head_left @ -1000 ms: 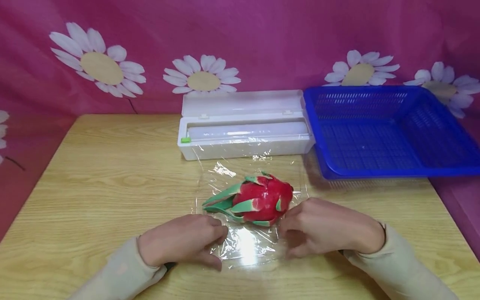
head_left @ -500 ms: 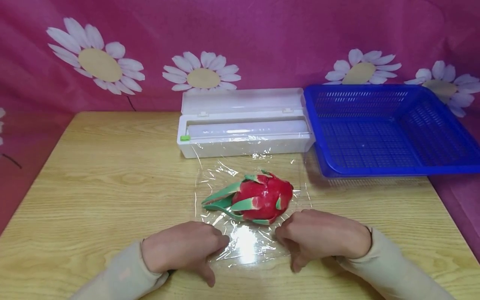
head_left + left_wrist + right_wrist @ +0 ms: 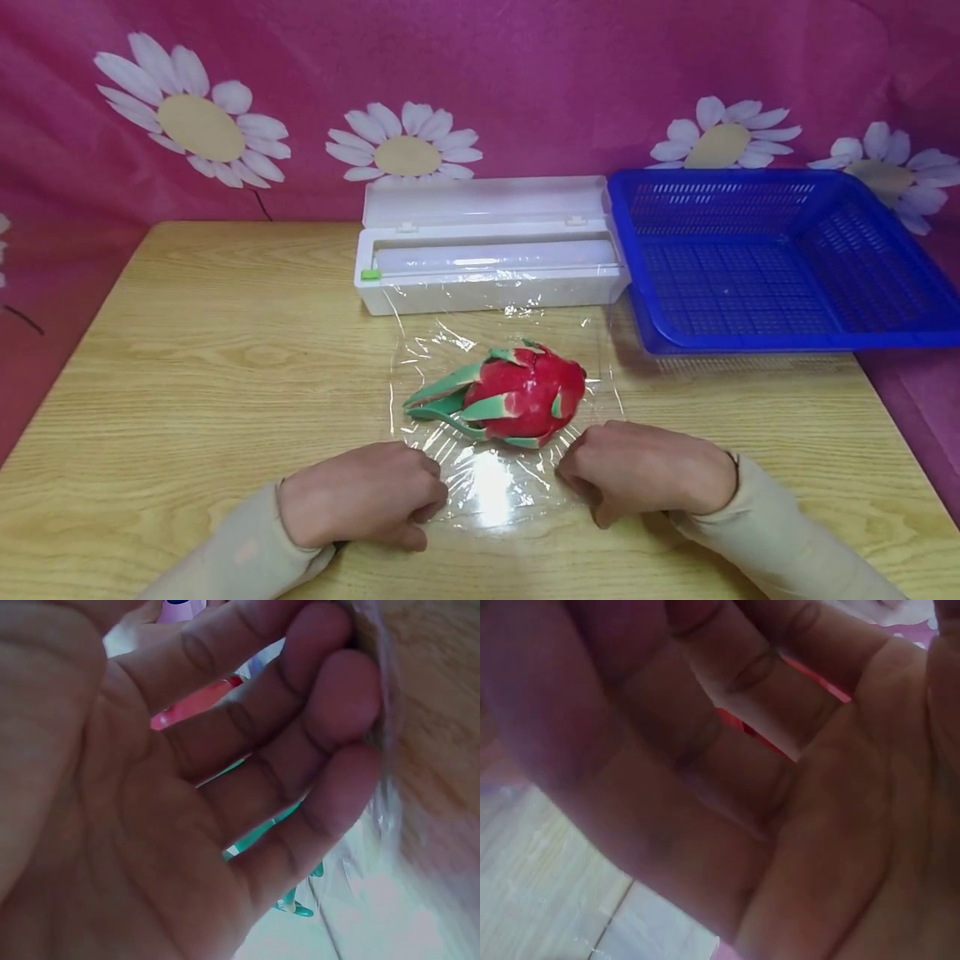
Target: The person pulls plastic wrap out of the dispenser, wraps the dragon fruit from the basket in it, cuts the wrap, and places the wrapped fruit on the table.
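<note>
A red dragon fruit [image 3: 528,396] with green scales lies on a sheet of cling film [image 3: 491,492] spread over the table. Its long scales point left. My left hand [image 3: 363,493] grips the near left part of the film, thumb drawn in toward the bent fingers. At the near right part, my right hand [image 3: 645,468] holds the film with curled fingers. Creases in the film run between the hands and the fruit. The left wrist view has the fingertips [image 3: 345,697] right at the film's edge. In the right wrist view the fingers hide most of the fruit.
The film runs back to a white cling film dispenser [image 3: 491,297] with its lid raised, a roll inside and a green slider [image 3: 371,275] at its left end. A blue plastic basket [image 3: 795,343] stands to its right. A pink flowered cloth [image 3: 525,75] hangs behind the wooden table [image 3: 225,358].
Both hands have moved slightly toward the near edge of the film, the right one also leftward. The thumbs, spread half a second ago, have drawn in toward the fingers. The fruit stays put.
</note>
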The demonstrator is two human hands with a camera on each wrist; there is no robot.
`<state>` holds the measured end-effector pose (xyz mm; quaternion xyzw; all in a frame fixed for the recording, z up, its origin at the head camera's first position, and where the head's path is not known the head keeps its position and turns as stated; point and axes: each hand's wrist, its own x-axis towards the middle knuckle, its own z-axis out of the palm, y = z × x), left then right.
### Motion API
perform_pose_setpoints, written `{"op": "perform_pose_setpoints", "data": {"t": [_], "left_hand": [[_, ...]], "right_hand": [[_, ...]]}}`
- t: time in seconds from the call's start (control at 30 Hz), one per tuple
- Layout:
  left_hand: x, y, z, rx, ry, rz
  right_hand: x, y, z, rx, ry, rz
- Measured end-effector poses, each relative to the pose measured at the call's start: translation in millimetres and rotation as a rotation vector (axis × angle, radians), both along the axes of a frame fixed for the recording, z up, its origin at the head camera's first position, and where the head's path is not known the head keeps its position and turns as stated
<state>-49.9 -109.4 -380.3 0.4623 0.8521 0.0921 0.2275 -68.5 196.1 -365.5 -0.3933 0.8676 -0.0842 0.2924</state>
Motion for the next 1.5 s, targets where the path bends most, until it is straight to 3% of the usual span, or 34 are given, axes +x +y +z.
{"op": "perform_pose_setpoints", "data": {"t": [0.57,0.73,1.1,1.5], "left_hand": [[0.2,-7.3,10.0,0.059,-0.028,-0.007],[0.9,-10.9,15.5,0.054,0.001,-0.002],[0.4,-14.9,27.6,0.103,0.095,-0.006],[1.8,-21.6,42.6,0.211,0.190,0.112]], "right_hand": [[-2.4,19,13.7,-0.063,0.090,0.042],[-3.3,22,19.3,-0.098,0.089,0.046],[-2.7,33,32.7,-0.133,0.185,0.052],[-3.2,42,48.6,-0.196,0.272,-0.031]]}}
